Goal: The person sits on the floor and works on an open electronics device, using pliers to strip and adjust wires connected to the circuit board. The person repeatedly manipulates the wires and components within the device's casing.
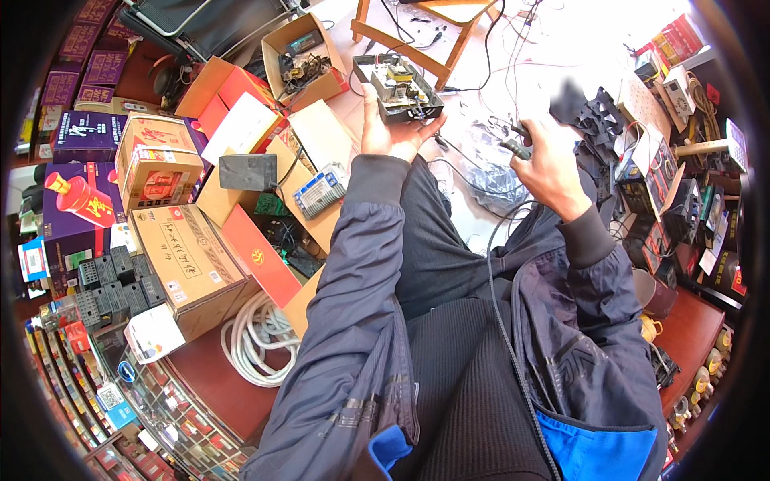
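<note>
My left hand (393, 132) holds up an opened power supply (399, 84), its thumb along the side and its fingers under it. The black case has no lid, so the circuit board with yellow and metal parts shows. To the right, my right hand (553, 164) is closed on a dark plug (516, 147) pinched near the thumb. Thin wires trail from around its fingertips. A black cable (497, 289) runs down across my lap. Below the right hand lies a clear plastic bag (487, 164) on the floor.
On the left stand open cardboard boxes (301, 68), a sealed carton (188, 252), a black adapter (248, 172) and a coil of white cable (259, 341). A wooden stool (437, 64) is ahead. Battery-like boxes and tools crowd the right, beside a hammer (706, 149).
</note>
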Available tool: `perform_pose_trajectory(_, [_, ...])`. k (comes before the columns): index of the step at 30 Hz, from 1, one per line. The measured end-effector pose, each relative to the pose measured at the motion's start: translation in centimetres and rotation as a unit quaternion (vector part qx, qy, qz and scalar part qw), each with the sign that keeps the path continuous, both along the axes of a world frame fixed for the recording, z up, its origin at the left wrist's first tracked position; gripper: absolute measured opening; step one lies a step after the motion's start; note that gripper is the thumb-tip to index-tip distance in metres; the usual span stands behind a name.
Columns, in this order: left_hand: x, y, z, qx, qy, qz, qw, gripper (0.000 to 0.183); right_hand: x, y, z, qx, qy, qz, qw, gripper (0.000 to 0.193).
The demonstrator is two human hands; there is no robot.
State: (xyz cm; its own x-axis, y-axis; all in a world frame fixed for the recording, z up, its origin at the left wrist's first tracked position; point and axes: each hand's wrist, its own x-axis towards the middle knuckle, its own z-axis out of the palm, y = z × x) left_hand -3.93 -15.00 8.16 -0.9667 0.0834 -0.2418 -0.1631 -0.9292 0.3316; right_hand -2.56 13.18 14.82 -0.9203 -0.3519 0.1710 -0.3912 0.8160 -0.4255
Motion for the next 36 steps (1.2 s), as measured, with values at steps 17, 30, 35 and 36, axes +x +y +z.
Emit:
perform_pose_trajectory(17, [0.1,0.2,0.2,-0.049,0.01,-0.004,0.999,0.094,-1.2,0.4,1.5,0.027,-0.021,0.005,0.999,0.046])
perform_pose_trajectory(30, [0.2,0.3,0.6,-0.07,0.015,-0.018,0.997,0.095,-1.1,0.0,3.6,0.026,-0.001,0.047,0.999,0.049])
perform_pose_trajectory(35, [0.3,0.4,0.6,-0.095,0.007,-0.031,0.995,0.093,-0.9,-1.1,5.4,0.045,0.028,0.089,0.995,0.052])
perform_pose_trajectory(36, [0.3,0.5,0.6,-0.101,0.003,-0.032,0.994,0.093,-1.2,-1.4,5.7,0.05,0.036,0.107,0.992,0.052])
